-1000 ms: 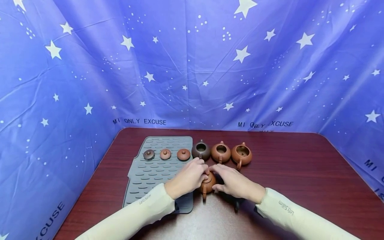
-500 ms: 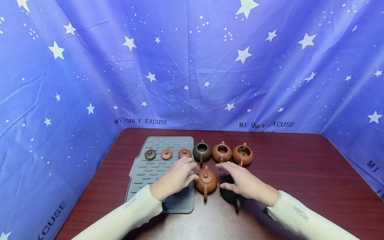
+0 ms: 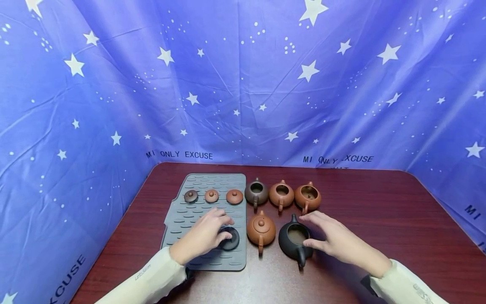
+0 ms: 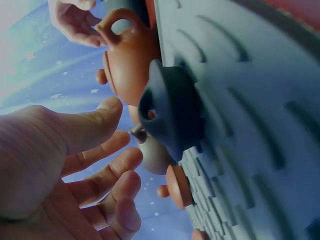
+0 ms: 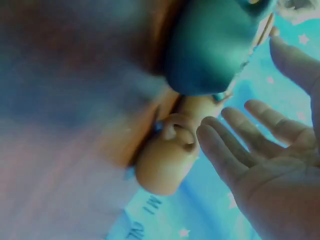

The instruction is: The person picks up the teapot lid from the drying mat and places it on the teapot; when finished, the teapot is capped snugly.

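Starry cloth (image 3: 216, 86) beyond black teapot (image 3: 287, 247) | black lid (image 3: 234, 241) sits on mat (image 3: 235, 261), left of teapot | left hand (image 3: 202, 231) spread at lid, right hand (image 3: 336, 240) relaxed beside teapot | I'd pinch squarely, lift level

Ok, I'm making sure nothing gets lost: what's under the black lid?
The black lid rests on the gray mat. The patch directly beneath is covered, so I can't tell whether anything small lies there.

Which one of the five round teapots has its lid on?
The round orange-brown clay teapot, just left of the wide black teapot in the near row; the other four are open.
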`<control>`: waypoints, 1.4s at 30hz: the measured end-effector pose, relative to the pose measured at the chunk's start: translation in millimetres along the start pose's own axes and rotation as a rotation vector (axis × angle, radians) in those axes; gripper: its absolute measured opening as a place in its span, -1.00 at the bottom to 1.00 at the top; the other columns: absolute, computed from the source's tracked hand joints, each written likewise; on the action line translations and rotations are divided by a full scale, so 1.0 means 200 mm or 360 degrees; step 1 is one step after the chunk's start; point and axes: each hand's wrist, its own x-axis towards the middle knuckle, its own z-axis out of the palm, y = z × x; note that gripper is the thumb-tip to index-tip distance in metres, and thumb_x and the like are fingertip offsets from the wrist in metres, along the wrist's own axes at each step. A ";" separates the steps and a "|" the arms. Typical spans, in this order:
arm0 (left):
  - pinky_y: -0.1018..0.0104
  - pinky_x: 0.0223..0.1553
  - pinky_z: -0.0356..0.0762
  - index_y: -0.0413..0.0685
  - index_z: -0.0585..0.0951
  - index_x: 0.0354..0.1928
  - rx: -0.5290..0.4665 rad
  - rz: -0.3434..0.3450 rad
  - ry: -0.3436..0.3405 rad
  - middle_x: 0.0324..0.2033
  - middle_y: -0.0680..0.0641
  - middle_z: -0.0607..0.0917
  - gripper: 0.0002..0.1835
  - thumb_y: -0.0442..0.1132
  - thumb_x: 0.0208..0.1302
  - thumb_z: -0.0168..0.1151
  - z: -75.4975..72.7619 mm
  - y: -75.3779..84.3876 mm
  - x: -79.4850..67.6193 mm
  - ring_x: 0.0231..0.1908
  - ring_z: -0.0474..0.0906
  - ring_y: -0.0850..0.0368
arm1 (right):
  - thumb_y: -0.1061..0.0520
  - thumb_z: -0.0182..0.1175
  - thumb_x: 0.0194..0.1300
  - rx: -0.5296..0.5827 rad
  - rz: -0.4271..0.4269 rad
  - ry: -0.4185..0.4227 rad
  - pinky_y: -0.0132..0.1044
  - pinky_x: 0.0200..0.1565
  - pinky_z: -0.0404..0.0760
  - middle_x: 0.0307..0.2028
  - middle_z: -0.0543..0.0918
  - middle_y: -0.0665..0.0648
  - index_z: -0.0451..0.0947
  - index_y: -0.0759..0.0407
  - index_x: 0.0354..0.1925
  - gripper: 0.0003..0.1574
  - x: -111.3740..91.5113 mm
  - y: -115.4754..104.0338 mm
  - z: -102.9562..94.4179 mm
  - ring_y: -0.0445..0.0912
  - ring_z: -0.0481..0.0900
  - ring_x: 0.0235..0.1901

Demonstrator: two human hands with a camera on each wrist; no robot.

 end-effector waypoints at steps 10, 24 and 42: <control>0.22 -0.19 0.50 0.02 0.67 -0.27 0.0062 -0.0016 -0.0051 -0.31 0.12 0.56 -0.83 -0.17 0.08 0.41 0.04 0.00 -0.02 -0.22 0.46 0.17 | 0.03 0.44 0.02 0.0077 -0.0021 0.0060 -0.21 -0.02 0.48 -0.02 0.56 -0.03 0.51 0.15 0.09 -0.35 -0.10 0.07 0.08 -0.15 0.51 0.01; 0.30 -0.27 0.50 0.10 0.63 -0.38 0.0083 -0.0001 0.0009 -0.39 0.16 0.50 -0.88 -0.20 0.07 0.43 0.08 -0.01 -0.04 -0.29 0.44 0.24 | 0.10 0.46 -0.02 0.0090 0.0003 0.0076 -0.16 -0.03 0.50 0.00 0.55 -0.05 0.51 0.13 0.09 -0.33 -0.11 0.08 0.10 -0.16 0.51 0.02; 0.39 -0.20 0.41 0.08 0.63 -0.33 0.0019 0.0301 0.0182 -0.35 0.16 0.54 -0.93 -0.18 0.16 0.35 0.00 0.32 0.25 -0.28 0.41 0.25 | 0.07 0.47 -0.03 0.0144 0.0050 0.0063 -0.13 -0.03 0.50 0.01 0.55 -0.08 0.51 0.09 0.09 -0.32 -0.11 0.09 0.10 -0.17 0.51 0.01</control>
